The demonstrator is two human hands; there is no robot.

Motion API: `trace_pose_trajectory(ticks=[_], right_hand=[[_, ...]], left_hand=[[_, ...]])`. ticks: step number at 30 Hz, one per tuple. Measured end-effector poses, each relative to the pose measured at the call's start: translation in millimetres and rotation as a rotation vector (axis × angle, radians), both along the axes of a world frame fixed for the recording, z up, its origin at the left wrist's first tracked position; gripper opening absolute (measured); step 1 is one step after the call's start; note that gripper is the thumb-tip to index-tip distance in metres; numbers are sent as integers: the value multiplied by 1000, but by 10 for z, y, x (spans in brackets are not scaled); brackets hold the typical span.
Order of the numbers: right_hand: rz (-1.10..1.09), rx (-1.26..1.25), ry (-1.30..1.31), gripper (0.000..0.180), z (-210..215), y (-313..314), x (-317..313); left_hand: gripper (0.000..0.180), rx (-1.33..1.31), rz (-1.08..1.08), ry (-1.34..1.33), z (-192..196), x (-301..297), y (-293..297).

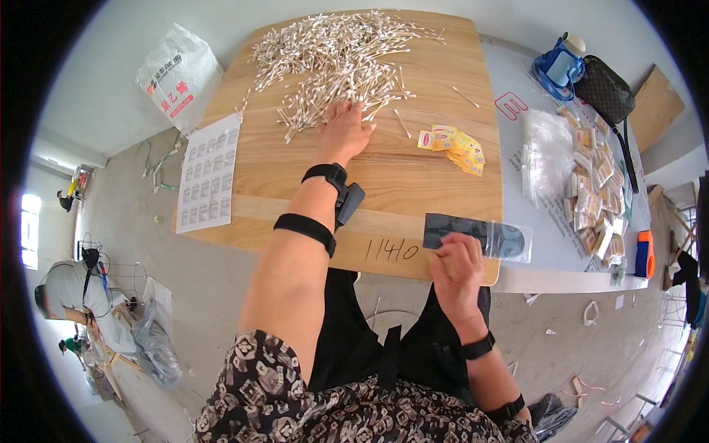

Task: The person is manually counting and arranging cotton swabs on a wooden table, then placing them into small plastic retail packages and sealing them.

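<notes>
My left hand (345, 131) reaches to the near edge of a big pile of cotton swabs (336, 48) on the wooden table. Its fingertips touch the swabs, and the thumb stands apart from the fingers. At the table's front right, my right hand (458, 269) is closed with its fingers curled; whatever may be in them is hidden. Just beyond it lies a flat dark strip (458, 224) with a clear plastic bag (513, 242) at its right end. A fan of small yellow packets (459, 150) rests right of centre, and single swabs (402, 123) lie loose nearby.
A printed sheet (210, 177) lies along the table's left edge, beside a white plastic bag (181, 81). On the grey surface at right are clear bags (546, 155), many filled packets (594, 192), a dark pouch (605, 88), a blue-cased bottle (560, 66) and an orange-blue object (645, 254).
</notes>
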State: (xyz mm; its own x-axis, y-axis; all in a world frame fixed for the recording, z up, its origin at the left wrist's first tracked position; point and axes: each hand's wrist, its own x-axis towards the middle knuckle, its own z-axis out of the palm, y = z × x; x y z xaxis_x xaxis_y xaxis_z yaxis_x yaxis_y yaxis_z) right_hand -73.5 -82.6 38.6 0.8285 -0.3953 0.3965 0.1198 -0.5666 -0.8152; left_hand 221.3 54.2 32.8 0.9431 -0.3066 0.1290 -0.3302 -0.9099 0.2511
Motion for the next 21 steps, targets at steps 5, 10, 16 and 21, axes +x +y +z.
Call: trace_pose_trajectory(ticks=[5,10,16,21], right_hand=[[94,-264,-11,15,-136,49,358],[70,-275,22,13,-198,89,405],[84,-258,3,13,-200,73,403],[100,-189,56,22,-173,48,411]], left_hand=[[43,-96,-136,-72,-145,-331,-4],[45,-168,-239,-158,-119,-841,226],[46,-220,-348,-113,-15,-1321,425],[45,-354,-367,-70,-21,-1430,587]])
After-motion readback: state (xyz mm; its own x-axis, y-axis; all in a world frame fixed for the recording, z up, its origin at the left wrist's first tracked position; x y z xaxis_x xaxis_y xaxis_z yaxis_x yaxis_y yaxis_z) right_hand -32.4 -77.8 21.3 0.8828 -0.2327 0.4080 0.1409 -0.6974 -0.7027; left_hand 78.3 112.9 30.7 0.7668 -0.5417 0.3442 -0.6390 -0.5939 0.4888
